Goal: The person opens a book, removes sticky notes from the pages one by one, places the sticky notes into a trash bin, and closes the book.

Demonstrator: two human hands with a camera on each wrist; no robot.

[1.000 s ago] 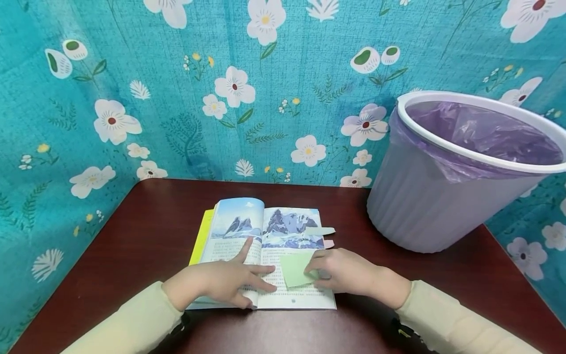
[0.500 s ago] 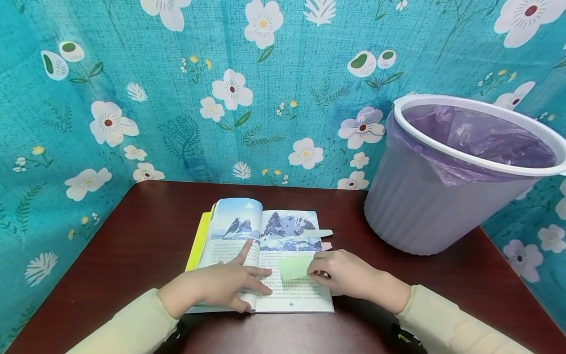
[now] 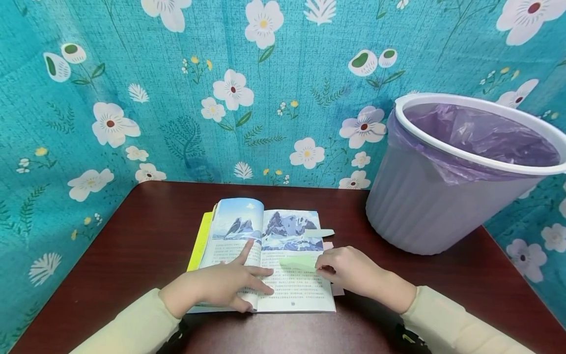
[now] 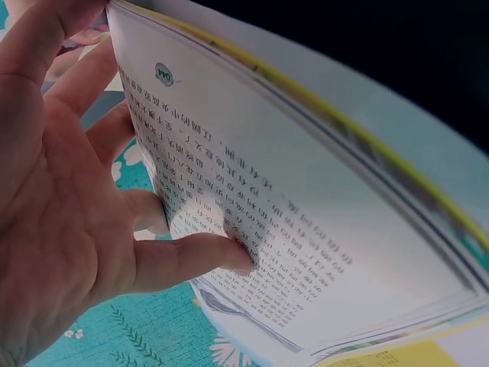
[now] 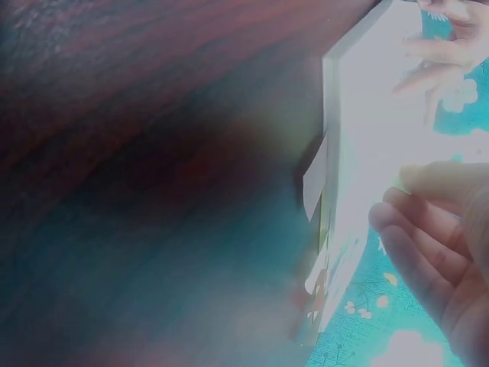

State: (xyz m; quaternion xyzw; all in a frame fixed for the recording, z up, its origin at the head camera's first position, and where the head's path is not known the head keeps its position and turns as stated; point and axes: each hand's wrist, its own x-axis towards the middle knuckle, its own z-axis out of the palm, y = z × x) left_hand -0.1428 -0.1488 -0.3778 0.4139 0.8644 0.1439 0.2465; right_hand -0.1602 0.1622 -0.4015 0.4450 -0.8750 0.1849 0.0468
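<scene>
An open book (image 3: 289,290) with mountain pictures across the tops of its pages lies on the dark table. My left hand (image 3: 225,284) rests spread over its middle, fingers straight; in the left wrist view the same hand (image 4: 84,199) touches the printed page (image 4: 252,176). My right hand (image 3: 351,270) pinches the right edge of a pale green sticky note (image 3: 298,263) over the right page, and the note slants up from the page. In the right wrist view, the thumb and fingers of that hand (image 5: 435,229) come together close to the overexposed page.
Paper tabs, one pale green (image 3: 325,232) and one pink (image 3: 327,245), stick out of the book's right side. A yellow edge (image 3: 200,241) shows under its left side. A grey bin (image 3: 424,206) with a purple liner stands at the right, before a floral curtain (image 3: 265,108).
My right hand has drawn the sticky note's near edge up from the page, so it now looks narrower and tilted. The hand has shifted slightly right. My left hand has stayed on the book.
</scene>
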